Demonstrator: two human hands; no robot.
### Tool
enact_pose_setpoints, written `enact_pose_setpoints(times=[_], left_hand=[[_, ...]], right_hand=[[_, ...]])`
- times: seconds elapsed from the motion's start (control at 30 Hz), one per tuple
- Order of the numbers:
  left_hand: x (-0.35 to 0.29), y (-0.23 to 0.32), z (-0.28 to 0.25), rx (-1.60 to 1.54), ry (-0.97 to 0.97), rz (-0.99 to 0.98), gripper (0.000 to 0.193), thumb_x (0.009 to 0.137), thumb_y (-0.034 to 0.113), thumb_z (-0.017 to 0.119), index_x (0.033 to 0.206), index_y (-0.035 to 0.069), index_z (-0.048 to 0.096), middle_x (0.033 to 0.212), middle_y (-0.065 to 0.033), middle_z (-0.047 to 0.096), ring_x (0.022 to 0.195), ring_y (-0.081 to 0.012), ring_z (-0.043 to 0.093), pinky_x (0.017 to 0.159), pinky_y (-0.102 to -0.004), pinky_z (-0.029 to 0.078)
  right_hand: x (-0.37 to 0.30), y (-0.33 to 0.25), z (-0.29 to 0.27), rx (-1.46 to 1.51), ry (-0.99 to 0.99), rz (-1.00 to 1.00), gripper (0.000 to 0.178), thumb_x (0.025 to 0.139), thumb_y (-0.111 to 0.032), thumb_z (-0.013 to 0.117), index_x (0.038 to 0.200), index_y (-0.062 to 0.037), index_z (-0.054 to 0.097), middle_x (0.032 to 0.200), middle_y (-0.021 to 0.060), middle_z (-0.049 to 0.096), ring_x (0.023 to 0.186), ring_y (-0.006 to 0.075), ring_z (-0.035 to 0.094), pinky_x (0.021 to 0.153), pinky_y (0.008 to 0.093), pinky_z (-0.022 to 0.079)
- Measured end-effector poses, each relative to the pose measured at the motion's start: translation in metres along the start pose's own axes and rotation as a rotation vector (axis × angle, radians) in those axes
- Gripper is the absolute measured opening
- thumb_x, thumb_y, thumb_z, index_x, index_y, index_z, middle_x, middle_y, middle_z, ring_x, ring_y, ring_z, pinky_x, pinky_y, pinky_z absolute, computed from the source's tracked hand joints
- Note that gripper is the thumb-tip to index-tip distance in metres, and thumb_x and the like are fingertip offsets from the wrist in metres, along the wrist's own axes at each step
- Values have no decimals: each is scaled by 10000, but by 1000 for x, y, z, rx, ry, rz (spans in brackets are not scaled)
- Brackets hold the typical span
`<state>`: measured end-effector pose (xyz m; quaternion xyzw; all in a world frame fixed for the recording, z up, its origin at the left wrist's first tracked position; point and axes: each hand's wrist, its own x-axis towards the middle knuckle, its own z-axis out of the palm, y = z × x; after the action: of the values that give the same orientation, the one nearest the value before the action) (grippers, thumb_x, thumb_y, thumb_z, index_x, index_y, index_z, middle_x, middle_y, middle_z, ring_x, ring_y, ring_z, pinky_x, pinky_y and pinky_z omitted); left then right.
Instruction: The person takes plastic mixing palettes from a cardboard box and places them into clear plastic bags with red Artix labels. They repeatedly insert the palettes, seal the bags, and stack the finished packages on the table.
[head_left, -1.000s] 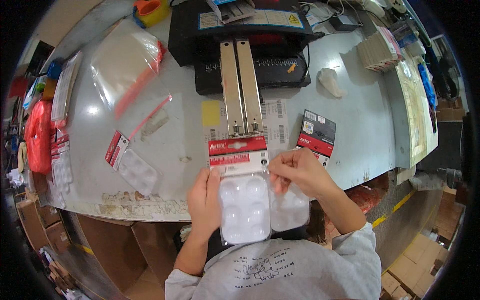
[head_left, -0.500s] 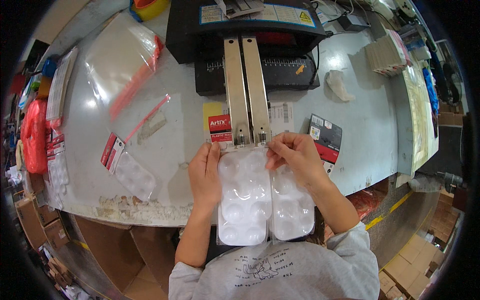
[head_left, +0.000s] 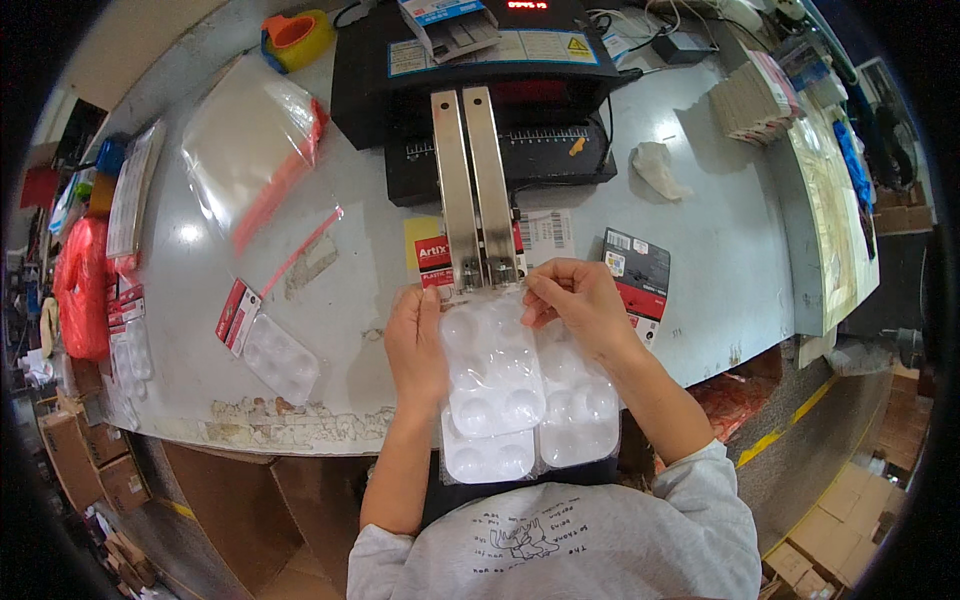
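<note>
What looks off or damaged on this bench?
The table's front edge is chipped and flaking. A scuffed patch mars the top by the zip bag. A crumpled rag lies beside the sealing machine. Both hands hold the white trays squarely.

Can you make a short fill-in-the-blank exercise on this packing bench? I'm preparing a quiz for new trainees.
1. Both hands, the left hand and the right hand, hold clear plastic ____ palettes in a bag.
2. The top of the pack sits under the two long ____ bars of the black sealing machine.
3. The tape roll at the far left of the table is yellow and ____.

Missing words: paint; metal; orange
</note>
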<state>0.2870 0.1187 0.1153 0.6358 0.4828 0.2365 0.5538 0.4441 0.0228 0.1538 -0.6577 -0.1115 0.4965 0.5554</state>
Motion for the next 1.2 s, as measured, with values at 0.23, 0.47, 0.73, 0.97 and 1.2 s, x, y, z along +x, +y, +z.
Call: enact_pose_setpoints(times=[0.23, 0.47, 0.73, 0.97, 1.2], left_hand=[[9, 9, -85, 290, 136, -11, 206, 918, 151, 492, 996, -1, 607, 965, -131, 577, 957, -256, 557, 849, -340, 414], [-55, 8, -74, 597, 13, 355, 244, 760, 124, 677, 939, 21, 546, 1053, -185, 453, 1028, -334, 448, 897, -391, 367], [-72, 33, -47, -246, -105, 24, 145, 864, 83, 609, 930, 40, 487, 1008, -131, 608, 867, -148, 557, 779, -272, 445], [-92, 56, -45, -352, -351, -83, 132, 932, 89, 525, 1008, -17, 547, 969, -93, 680, 823, -46, 567, 728, -181, 444], [-86, 50, -43, -118, -279, 32, 131, 894, 127, 596, 897, -1, 626, 622, -19, 607, 558, -20, 455, 508, -198, 383]], right_hand=[[-34, -27, -55, -548, 362, -415, 355, 799, -182, 676, 1085, 16, 604, 968, 108, 645, 839, 202, 624, 720, 304, 496], [-19, 40, -131, -1228, 287, -457, 957, 554, -390, 807, 1376, -129, 394, 1435, 85, 368, 1360, 248, 282, 1041, 453, 239], [-55, -41, -88, -1181, 346, -326, 655, 637, -327, 800, 1183, -51, 566, 1081, 131, 648, 978, 240, 625, 954, 378, 373], [-67, -67, -7, -823, -379, -344, 395, 755, -271, 738, 985, 15, 590, 767, 137, 627, 670, 239, 581, 648, 307, 466], [-58, -61, 1, -801, -556, -322, 363, 755, -235, 752, 972, 14, 599, 685, 66, 598, 615, 114, 526, 591, 269, 439]])
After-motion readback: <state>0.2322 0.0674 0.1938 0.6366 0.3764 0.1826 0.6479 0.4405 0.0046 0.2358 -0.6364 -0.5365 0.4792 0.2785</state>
